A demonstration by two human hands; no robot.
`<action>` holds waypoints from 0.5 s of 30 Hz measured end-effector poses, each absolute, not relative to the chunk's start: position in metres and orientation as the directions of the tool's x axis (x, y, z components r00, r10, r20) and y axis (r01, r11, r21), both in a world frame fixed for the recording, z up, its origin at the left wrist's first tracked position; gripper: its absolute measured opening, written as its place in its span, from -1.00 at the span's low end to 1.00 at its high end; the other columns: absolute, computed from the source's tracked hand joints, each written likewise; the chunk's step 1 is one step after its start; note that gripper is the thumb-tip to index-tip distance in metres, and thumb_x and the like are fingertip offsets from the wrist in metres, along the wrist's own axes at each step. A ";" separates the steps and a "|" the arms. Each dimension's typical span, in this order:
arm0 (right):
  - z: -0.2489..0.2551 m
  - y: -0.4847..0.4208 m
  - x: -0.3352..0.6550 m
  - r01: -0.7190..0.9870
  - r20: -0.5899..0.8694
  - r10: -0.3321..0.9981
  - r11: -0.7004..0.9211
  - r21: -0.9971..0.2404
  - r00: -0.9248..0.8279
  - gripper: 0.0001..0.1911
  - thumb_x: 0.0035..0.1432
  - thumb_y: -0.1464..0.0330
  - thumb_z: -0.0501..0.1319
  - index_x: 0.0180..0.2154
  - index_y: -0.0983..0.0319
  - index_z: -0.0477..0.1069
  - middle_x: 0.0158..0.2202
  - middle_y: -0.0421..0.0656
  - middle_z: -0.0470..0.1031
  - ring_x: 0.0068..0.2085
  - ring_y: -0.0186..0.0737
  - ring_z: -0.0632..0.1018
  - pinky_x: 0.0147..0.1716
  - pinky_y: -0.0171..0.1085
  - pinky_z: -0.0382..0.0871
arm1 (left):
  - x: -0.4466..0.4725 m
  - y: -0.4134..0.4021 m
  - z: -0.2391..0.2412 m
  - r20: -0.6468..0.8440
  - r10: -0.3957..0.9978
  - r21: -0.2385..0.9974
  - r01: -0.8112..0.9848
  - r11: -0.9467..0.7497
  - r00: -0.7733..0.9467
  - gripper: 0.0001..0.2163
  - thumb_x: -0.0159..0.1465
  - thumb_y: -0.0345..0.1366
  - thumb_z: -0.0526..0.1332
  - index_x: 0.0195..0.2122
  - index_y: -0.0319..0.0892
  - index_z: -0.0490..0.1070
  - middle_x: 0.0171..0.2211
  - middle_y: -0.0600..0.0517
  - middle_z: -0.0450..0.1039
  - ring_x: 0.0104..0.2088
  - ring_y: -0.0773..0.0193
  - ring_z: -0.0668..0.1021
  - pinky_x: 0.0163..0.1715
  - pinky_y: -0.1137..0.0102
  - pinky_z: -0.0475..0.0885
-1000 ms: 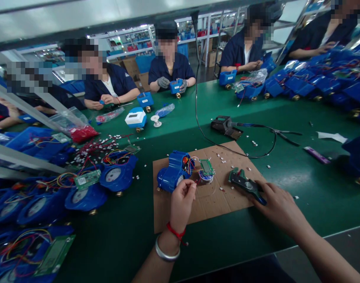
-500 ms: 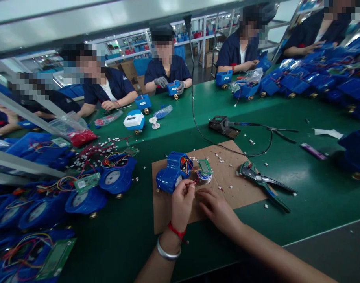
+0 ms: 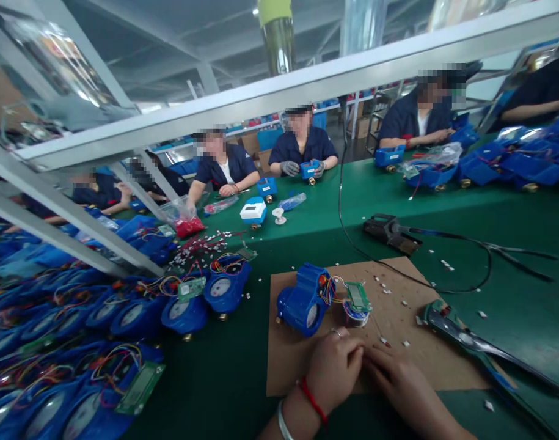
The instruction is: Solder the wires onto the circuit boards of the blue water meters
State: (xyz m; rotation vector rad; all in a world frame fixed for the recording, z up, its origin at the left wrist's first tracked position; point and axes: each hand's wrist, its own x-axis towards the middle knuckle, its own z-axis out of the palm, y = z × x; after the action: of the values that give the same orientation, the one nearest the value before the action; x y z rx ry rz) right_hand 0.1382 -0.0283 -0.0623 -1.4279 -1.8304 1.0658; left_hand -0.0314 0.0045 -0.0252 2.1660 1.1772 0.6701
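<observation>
A blue water meter (image 3: 303,299) lies on a brown cardboard sheet (image 3: 398,305), with coloured wires running to a small green circuit board (image 3: 357,296) beside it. My left hand (image 3: 332,370), with a ring and a red string at the wrist, is closed just in front of the meter. My right hand (image 3: 401,388) meets it fingertip to fingertip, fingers pinched together. What they pinch is too small to make out. Green-handled pliers (image 3: 462,336) lie on the table to the right of my hands.
Many blue meters (image 3: 187,308) with loose wires crowd the green table's left side. A soldering iron stand (image 3: 389,231) and black cable (image 3: 467,284) lie behind the cardboard. Small white bits are scattered about. Several people in dark blue work across the table. A metal frame bar (image 3: 261,101) crosses overhead.
My right hand let go of the pliers and came over to join my left hand. Both hands drew back toward me, away from the meter's wires. The camera tilted upward.
</observation>
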 end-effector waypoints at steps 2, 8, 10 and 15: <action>-0.066 -0.027 0.145 0.529 -0.035 0.966 0.109 -0.842 -0.254 -0.74 0.24 0.31 0.13 -0.11 0.08 0.54 -0.12 -0.07 0.58 -0.08 0.04 0.57 -0.07 -0.04 0.41 | -0.031 0.005 -0.030 0.168 0.849 0.641 0.599 -0.480 0.500 -0.82 0.25 -0.44 0.14 -0.23 -0.13 0.52 -0.27 -0.04 0.51 -0.24 0.17 0.53 -0.26 0.33 0.46; -0.070 -0.022 0.145 0.612 -0.042 0.981 0.085 -0.787 -0.190 -0.76 0.24 0.24 0.11 -0.25 0.06 0.56 -0.27 -0.09 0.62 -0.25 0.04 0.62 -0.24 -0.08 0.45 | -0.029 0.003 -0.041 0.158 0.850 0.475 0.715 -0.512 0.503 -0.93 0.26 -0.37 0.19 -0.34 -0.15 0.45 -0.29 -0.03 0.48 -0.27 0.14 0.53 -0.26 0.26 0.46; -0.071 -0.021 0.141 0.657 -0.032 0.988 0.076 -0.750 -0.150 -0.75 0.25 0.22 0.08 -0.28 0.05 0.54 -0.32 -0.11 0.62 -0.30 0.02 0.62 -0.32 -0.13 0.44 | -0.028 0.003 -0.042 0.159 0.854 0.435 0.741 -0.511 0.495 -0.93 0.26 -0.38 0.19 -0.36 -0.16 0.44 -0.30 -0.04 0.48 -0.27 0.12 0.53 -0.27 0.24 0.47; -0.064 -0.019 0.135 0.760 -0.029 0.993 0.069 -0.646 -0.114 -0.74 0.30 0.25 0.02 -0.23 0.10 0.48 -0.31 -0.10 0.60 -0.29 -0.05 0.62 -0.34 -0.19 0.42 | -0.029 0.004 -0.035 0.161 0.863 0.513 0.707 -0.487 0.478 -0.88 0.26 -0.46 0.14 -0.33 -0.16 0.44 -0.29 -0.04 0.47 -0.24 0.13 0.53 -0.24 0.23 0.48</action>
State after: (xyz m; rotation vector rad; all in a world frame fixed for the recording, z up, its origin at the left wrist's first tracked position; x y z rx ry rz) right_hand 0.1348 -0.0190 -0.0640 -1.7391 -1.9301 0.7354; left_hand -0.0289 0.0041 -0.0355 2.3521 1.3149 0.5709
